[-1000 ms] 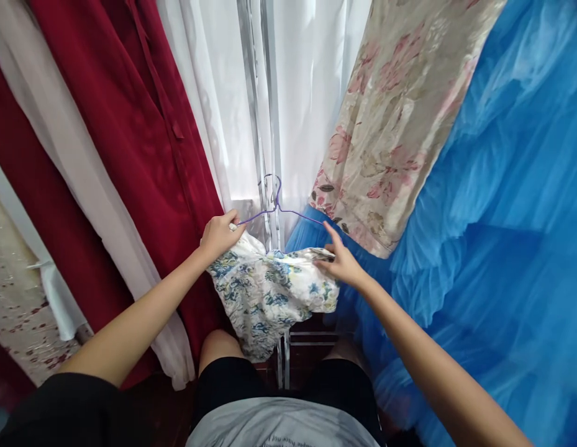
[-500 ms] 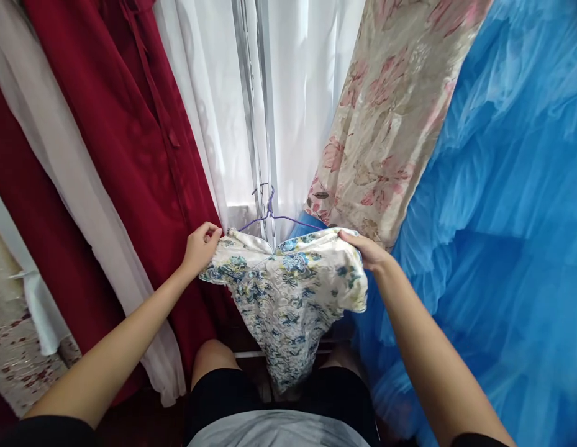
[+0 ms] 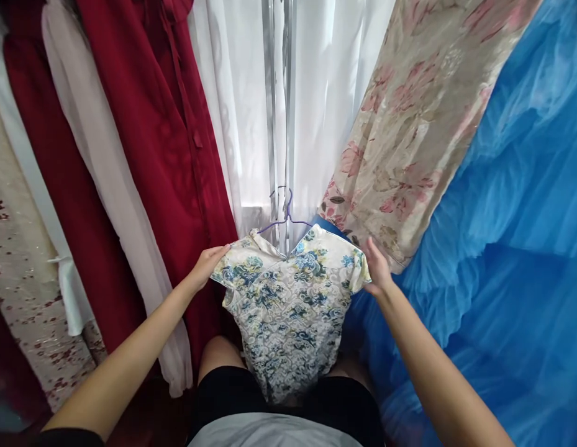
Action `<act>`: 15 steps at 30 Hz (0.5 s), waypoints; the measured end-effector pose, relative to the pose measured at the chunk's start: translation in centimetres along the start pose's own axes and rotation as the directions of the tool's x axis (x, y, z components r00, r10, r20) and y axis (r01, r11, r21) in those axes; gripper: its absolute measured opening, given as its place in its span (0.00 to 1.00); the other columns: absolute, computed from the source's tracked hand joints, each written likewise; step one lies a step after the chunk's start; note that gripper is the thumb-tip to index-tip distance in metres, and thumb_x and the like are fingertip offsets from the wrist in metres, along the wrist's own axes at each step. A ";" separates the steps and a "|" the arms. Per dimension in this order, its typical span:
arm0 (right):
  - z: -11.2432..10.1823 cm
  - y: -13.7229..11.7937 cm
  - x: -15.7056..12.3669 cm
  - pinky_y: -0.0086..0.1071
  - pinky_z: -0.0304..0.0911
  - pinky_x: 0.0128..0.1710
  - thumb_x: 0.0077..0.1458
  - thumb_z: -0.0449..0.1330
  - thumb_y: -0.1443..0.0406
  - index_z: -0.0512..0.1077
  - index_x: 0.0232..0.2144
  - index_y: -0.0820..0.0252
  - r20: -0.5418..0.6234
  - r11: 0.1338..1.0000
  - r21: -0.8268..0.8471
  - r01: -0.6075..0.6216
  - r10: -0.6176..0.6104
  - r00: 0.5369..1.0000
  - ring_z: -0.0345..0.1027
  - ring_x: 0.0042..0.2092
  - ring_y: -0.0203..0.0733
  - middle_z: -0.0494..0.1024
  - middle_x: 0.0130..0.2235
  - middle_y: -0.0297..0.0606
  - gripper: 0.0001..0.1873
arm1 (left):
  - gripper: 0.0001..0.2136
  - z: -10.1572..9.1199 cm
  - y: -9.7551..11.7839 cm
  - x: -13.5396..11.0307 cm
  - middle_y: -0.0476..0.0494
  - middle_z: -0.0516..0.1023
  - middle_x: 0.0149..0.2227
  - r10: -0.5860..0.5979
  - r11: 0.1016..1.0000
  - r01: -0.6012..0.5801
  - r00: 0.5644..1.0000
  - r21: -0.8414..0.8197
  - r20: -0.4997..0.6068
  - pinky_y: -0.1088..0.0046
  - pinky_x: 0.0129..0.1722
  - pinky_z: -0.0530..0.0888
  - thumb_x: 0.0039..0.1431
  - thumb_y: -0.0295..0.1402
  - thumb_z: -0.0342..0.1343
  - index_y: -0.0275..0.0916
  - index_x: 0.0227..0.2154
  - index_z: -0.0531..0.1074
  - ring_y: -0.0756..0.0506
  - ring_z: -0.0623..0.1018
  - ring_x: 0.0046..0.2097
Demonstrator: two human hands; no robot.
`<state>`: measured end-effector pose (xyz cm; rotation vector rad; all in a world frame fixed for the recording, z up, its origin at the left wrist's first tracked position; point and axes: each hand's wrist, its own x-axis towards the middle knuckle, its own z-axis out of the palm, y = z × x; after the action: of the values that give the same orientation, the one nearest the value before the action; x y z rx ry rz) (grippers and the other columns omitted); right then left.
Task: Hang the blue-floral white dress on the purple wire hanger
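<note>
A short-sleeved white garment with blue and yellow-green flowers hangs on a thin purple hanger in front of my lap. Its V-shaped neckline faces me. I cannot tell whether it is a top or a dress, as its lower end drops between my legs. My left hand pinches the outer edge of the left sleeve. At the other sleeve's opening is my right hand, touching the cloth with thumb raised and fingers apart; part of those fingers is hidden by the sleeve.
Dark red garments and a pale pink one hang to the left. Silver-grey poles stand before a white curtain. A beige floral dress and a blue tulle gown hang on the right, close to my right arm.
My right hand has gone from the neckline side down to the sleeve, its grip loosened. The left hand stays on its sleeve. The garment front now lies flatter, its shoulders spread out.
</note>
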<state>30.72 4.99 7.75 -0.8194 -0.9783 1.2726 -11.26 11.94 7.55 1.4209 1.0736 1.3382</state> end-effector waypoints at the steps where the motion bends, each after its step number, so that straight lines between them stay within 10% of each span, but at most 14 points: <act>1: -0.3 -0.2 -0.4 0.43 0.76 0.42 0.57 0.60 0.44 0.78 0.41 0.58 0.018 1.000 -0.006 -0.028 0.028 0.999 0.80 0.44 0.55 0.85 0.36 0.43 0.25 | 0.25 0.5 -0.5 -0.3 0.41 0.81 0.32 -0.002 0.996 -0.005 0.997 -0.086 -0.078 0.71 0.31 0.71 0.44 0.52 0.70 0.34 0.36 0.80 0.45 0.77 0.31; 6: 0.8 -1.1 -1.2 0.38 0.77 0.40 0.57 0.66 0.55 0.78 0.38 0.61 -0.040 1.000 0.028 -0.002 0.004 0.999 0.82 0.40 0.51 0.85 0.34 0.42 0.15 | 0.22 4.3 0.8 -0.2 0.47 0.78 0.30 0.049 0.898 -0.216 0.914 -0.383 -0.402 0.70 0.37 0.73 0.44 0.50 0.70 0.36 0.33 0.75 0.46 0.77 0.33; 9: 1.8 -2.5 -1.4 0.39 0.78 0.41 0.61 0.61 0.54 0.77 0.43 0.61 -0.171 0.985 0.164 0.056 -0.028 0.985 0.82 0.40 0.51 0.85 0.34 0.43 0.17 | 0.21 5.3 3.8 0.1 0.44 0.78 0.38 0.236 0.887 -0.372 0.873 -0.272 -0.427 0.65 0.47 0.74 0.49 0.48 0.66 0.38 0.39 0.74 0.42 0.78 0.43; 12: 1.6 -3.0 -4.1 0.41 0.78 0.42 0.63 0.57 0.51 0.76 0.47 0.61 -0.259 0.971 0.224 0.089 -0.029 0.965 0.81 0.42 0.53 0.86 0.36 0.44 0.21 | 0.29 5.9 6.5 -1.2 0.38 0.72 0.57 0.591 0.805 -0.533 0.761 0.260 -0.269 0.55 0.61 0.65 0.50 0.41 0.66 0.43 0.55 0.68 0.35 0.69 0.61; 15: 0.4 -0.5 -10.7 0.45 0.77 0.43 0.59 0.61 0.48 0.77 0.49 0.58 -0.278 0.972 0.229 0.051 0.015 0.961 0.80 0.45 0.58 0.85 0.39 0.46 0.24 | 0.40 7.4 7.3 -4.0 0.35 0.59 0.67 0.756 0.395 -0.587 0.645 0.707 0.113 0.45 0.67 0.51 0.46 0.33 0.67 0.46 0.64 0.59 0.29 0.56 0.69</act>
<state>30.30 -5.63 6.90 -0.7771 -0.5965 1.1918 -3.89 6.09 13.50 2.5518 1.2774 1.7979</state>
